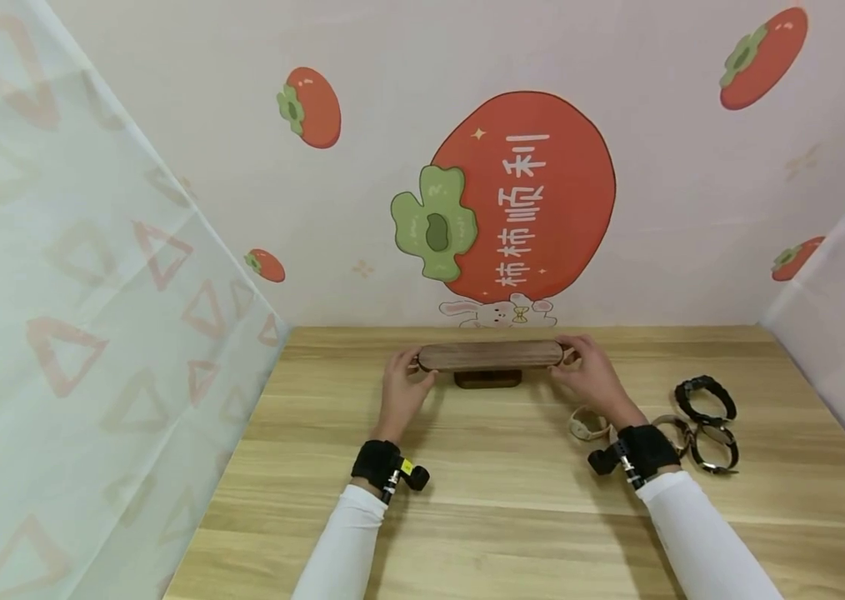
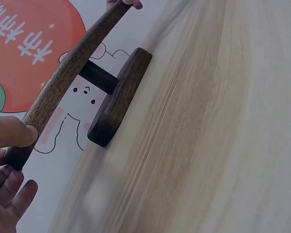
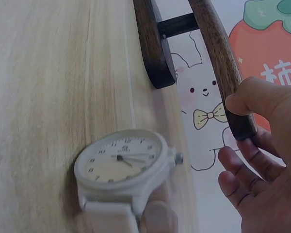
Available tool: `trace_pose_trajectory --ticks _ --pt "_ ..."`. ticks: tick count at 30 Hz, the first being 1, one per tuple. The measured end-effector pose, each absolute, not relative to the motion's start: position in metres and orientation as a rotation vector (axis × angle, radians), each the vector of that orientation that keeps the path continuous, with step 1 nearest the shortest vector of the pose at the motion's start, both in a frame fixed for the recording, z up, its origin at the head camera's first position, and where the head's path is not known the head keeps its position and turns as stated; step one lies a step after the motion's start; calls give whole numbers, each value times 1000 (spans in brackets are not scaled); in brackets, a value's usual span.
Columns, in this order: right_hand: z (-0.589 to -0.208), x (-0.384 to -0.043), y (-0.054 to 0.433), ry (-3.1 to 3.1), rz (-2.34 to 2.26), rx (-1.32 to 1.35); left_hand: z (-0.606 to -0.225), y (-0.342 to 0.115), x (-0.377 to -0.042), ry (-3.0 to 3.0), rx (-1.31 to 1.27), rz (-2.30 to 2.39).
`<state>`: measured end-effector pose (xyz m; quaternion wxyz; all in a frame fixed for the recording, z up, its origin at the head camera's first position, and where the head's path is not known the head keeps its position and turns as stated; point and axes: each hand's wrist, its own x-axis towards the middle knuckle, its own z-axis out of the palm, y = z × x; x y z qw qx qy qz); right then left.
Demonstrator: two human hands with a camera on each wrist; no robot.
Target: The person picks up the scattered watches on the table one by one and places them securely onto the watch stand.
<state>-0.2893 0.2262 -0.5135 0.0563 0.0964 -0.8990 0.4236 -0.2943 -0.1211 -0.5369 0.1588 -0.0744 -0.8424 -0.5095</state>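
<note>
A dark brown wooden T-shaped display stand stands at the back of the table; its long top bar (image 1: pixel 490 356) runs left to right above a short base (image 1: pixel 488 381). A dark post (image 2: pixel 99 76) joins the two parts. My left hand (image 1: pixel 402 392) pinches the bar's left end, thumb on the near side. At the opposite end, my right hand (image 1: pixel 593 382) pinches the bar between thumb and fingers. Close below the right hand lies a white watch (image 3: pixel 121 158), its dial facing up and its strap looped.
Right of the right wrist lie a black watch (image 1: pixel 704 400), a dark-strapped watch (image 1: pixel 715 450) and a brown-strapped one (image 1: pixel 673 431), partly behind the wristband. The wood-grain table (image 1: pixel 497 500) meets a printed back wall (image 1: pixel 362 217) just behind the stand.
</note>
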Motion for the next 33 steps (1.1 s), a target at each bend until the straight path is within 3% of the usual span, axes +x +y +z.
trace_pose_trajectory --ticks 33 --pt "-516 -277 247 -2704 1236 242 -538 -102 -292 -2442 -286 -1458"
